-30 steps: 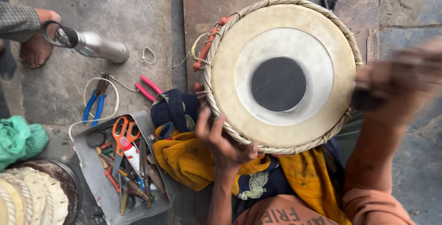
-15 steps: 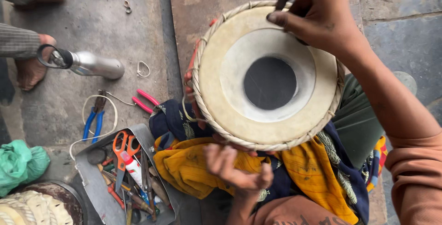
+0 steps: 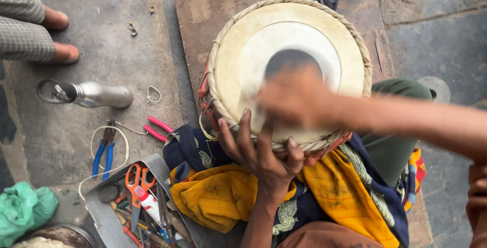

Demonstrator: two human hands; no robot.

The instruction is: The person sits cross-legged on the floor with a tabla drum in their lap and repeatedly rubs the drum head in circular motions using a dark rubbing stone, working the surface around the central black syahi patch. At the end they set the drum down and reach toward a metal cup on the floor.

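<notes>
A round hand drum (image 3: 243, 40) with a cream skin, a black centre spot and a braided rim rests on a yellow and blue cloth (image 3: 223, 197) on my lap. My left hand (image 3: 261, 151) grips the drum's near rim, fingers spread over the edge. My right hand (image 3: 299, 98) is a motion blur over the skin near the black spot; it appears to hold nothing.
A wooden board (image 3: 203, 4) lies under the drum. On the left floor are a metal bottle (image 3: 94, 94), red-handled pliers (image 3: 157, 128), blue-handled pliers (image 3: 104, 149) and a metal tray (image 3: 101, 212) with orange scissors (image 3: 137, 177). Another person's bare feet (image 3: 61, 35) stand at top left.
My right hand swept from the drum's far rim down across the skin. My left hand moved up from the cloth and took hold of the near rim.
</notes>
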